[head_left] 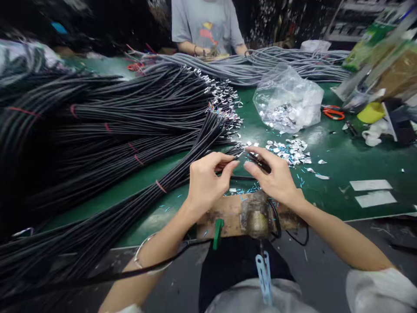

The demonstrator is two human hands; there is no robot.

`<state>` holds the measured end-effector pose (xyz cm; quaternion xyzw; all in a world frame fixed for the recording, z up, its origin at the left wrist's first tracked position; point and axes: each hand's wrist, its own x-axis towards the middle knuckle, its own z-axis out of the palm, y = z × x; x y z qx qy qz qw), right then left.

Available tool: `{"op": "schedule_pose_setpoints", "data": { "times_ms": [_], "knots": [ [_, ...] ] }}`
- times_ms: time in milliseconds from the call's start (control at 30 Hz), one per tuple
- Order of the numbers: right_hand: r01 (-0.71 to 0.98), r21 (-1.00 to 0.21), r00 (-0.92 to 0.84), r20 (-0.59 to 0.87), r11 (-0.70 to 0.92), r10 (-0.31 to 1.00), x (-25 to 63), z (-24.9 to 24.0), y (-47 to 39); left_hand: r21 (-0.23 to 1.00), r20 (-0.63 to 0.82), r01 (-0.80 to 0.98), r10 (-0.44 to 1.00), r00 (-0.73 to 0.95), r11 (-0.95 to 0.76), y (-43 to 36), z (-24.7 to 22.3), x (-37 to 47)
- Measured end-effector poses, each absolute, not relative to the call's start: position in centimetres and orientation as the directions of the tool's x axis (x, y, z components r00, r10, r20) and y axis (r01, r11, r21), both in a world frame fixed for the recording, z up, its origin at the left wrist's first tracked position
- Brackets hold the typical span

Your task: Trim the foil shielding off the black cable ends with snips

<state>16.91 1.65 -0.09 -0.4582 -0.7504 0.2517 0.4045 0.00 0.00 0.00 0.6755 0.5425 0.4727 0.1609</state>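
My left hand (210,178) pinches the end of a black cable (175,255) between thumb and fingers; the cable runs back under my left forearm. A small pale tip pokes out past the fingertips. Close by on the right, my right hand (276,176) grips a slim black tool (259,162), like tweezers, its working end near the cable tip. Much of the tool is hidden by the fingers. Beside my left hand lies a tied bundle of black cables (182,171), with more bundles of black cables (140,111) behind, their stripped ends facing right.
White and blue scraps (291,151) litter the green table (339,161). Further back are a clear plastic bag (289,100), orange-handled scissors (334,113) and grey cables (224,69). A wooden board with a metal fixture (258,217) sits at the front edge. Opposite sits a co-worker (206,28).
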Motion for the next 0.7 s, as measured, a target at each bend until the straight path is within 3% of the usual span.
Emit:
{"op": "schedule_pose_setpoints", "data": {
  "times_ms": [200,567,700],
  "knots": [
    [0.486,-0.717,-0.283,0.412,0.5,0.866,16.85,-0.04,1.68,0.815,0.393,0.476,0.919,-0.034,-0.331,-0.17,0.16,-0.34],
    [0.495,-0.702,-0.271,0.435,0.512,0.858,16.64,0.08,1.48,0.794,0.429,0.493,0.902,-0.041,-0.355,-0.08,-0.03,-0.17],
    [0.489,-0.695,-0.269,0.454,0.526,0.849,16.7,0.09,1.46,0.851,0.334,0.416,0.942,0.04,-0.32,0.34,0.18,-0.75]
  ]
}}
